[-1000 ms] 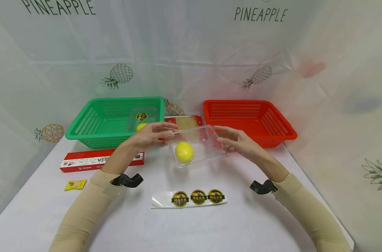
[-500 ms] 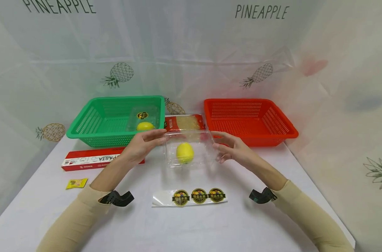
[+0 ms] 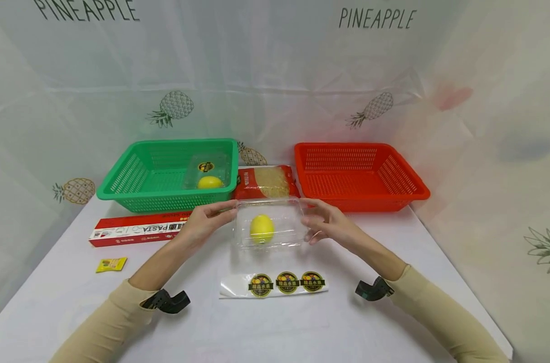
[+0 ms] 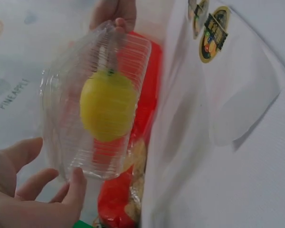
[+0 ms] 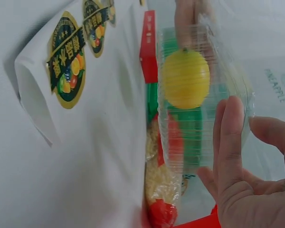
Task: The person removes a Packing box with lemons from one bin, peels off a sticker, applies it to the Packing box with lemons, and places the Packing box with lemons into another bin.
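Both hands hold a clear plastic fruit box (image 3: 286, 229) above the white table, one at each end. My left hand (image 3: 201, 229) grips its left end with the thumb and fingers; my right hand (image 3: 331, 222) grips the right end the same way. Inside lies one yellow lemon (image 3: 262, 229), left of the middle. In the left wrist view the lemon (image 4: 108, 107) shows through the ribbed wall, and in the right wrist view the box (image 5: 187, 137) stands close to the fingers. Nearer the person lies a strip of round black-and-gold fruit stickers (image 3: 287, 283).
A green basket (image 3: 134, 195) at the back left holds another clear box with a sticker and a lemon. The red basket (image 3: 370, 203) stands back right. Between them lies a red pasta packet (image 3: 267, 181). A red pasta carton (image 3: 138, 229) and a small yellow packet (image 3: 111, 264) lie left.
The clear box has levelled from a tilt and come lower and slightly nearer the person, with both hands still on it. The left hand has moved back off the green basket, uncovering its lemon.
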